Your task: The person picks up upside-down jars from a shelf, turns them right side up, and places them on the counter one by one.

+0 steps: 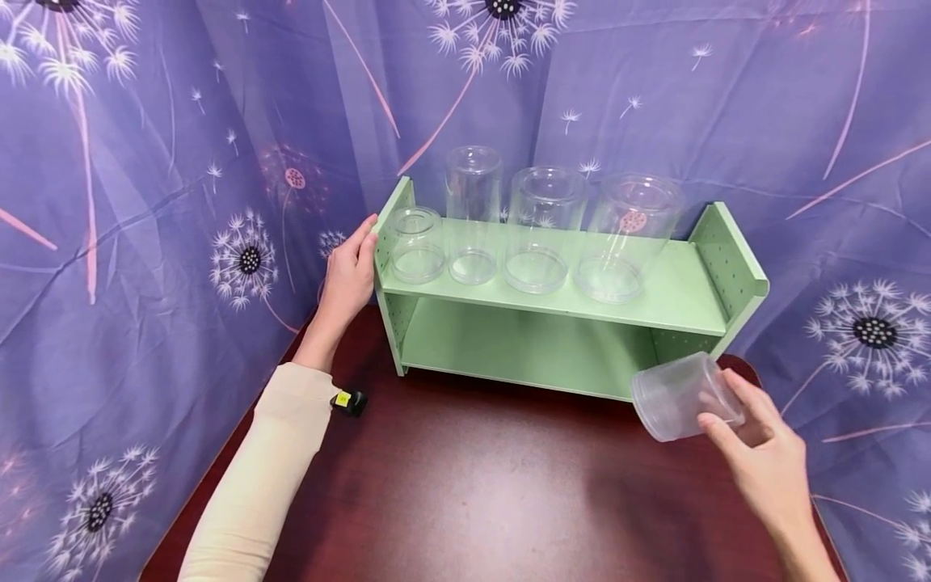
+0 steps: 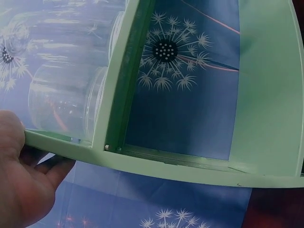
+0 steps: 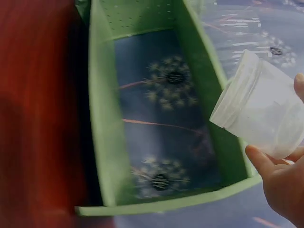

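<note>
My left hand (image 1: 350, 272) grips the upper front edge of the left side panel of a light green two-tier shelf (image 1: 676, 283), its fingers behind the panel in the left wrist view. My right hand (image 1: 764, 444) holds a clear plastic jar (image 1: 676, 398) by one end, between thumb and fingers. The jar is tilted on its side, its wider end pointing left, in front of the shelf's lower right corner. On the upper tier, from the left, stand a short clear jar (image 1: 417, 246), a tall narrow one (image 1: 473, 214) and two wider ones, including the rightmost jar (image 1: 618, 259).
The shelf stands at the back of a dark red-brown table (image 1: 465, 485). Purple curtains (image 1: 291, 97) with dandelion prints close in behind and on both sides. A small black device with a yellow label (image 1: 349, 402) sits at the left sleeve's cuff.
</note>
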Tool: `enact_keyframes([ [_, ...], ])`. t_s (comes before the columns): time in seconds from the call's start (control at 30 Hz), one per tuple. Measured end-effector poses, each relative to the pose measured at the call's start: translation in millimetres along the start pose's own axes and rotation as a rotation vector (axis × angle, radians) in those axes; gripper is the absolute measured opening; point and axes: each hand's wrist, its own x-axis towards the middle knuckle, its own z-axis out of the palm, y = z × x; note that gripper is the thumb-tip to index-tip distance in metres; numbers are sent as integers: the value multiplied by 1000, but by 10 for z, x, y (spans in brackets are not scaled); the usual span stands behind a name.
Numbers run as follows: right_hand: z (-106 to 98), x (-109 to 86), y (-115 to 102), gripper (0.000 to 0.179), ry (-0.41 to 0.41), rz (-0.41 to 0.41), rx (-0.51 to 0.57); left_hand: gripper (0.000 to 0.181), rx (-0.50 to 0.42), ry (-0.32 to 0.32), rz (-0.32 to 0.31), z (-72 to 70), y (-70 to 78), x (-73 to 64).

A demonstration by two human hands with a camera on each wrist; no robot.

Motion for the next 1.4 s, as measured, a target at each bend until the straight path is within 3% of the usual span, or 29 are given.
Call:
enact_keyframes([
  [0.3, 249, -291, 392, 56, 26, 58, 118, 43, -8, 3, 5, 27, -13, -11],
  [0.7, 593, -587, 719, 52, 20, 163, -21, 45, 2, -14, -13, 8, -32, 6],
  [0.83, 721, -656, 778, 52, 1, 197, 47, 45, -1, -19, -20, -8, -36, 15],
  [1.03, 860, -732, 853, 52, -26, 228, 113, 46, -78, -25, -77, -11, -55, -6],
  [1.2, 937, -757, 890, 53, -30, 237, 108, 51, -111, 50, -131, 25, -90, -123],
  [1.4, 1013, -826, 950, 53, -30, 252, 125, 49, -236, 187, -183, 119, -274, -489],
])
